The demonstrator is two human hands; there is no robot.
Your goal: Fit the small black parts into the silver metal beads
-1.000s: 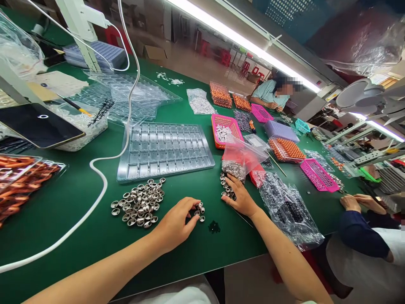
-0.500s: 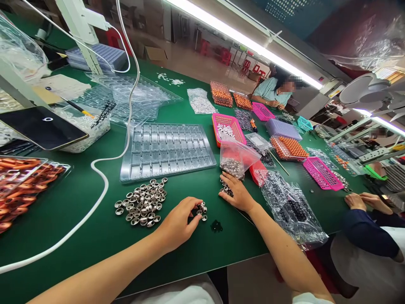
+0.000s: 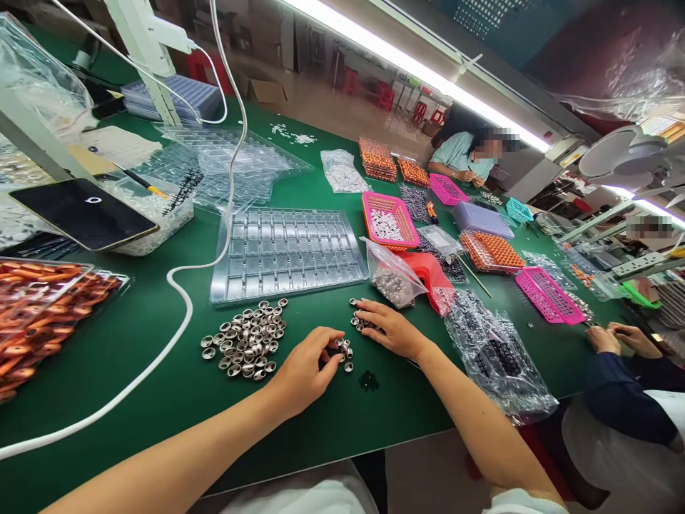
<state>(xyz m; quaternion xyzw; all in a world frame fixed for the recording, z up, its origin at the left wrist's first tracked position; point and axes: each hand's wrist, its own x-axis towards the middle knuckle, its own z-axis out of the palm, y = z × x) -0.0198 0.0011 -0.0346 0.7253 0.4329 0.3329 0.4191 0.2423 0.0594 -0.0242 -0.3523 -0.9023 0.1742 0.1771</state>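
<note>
left hand (image 3: 305,368) hides part of small metal caps (image 3: 345,351).

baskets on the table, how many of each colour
pink baskets: 3
teal basket: 1
total: 4

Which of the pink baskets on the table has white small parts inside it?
The pink basket nearest the clear compartment tray, at; the other two pink baskets hold no white parts.
</note>
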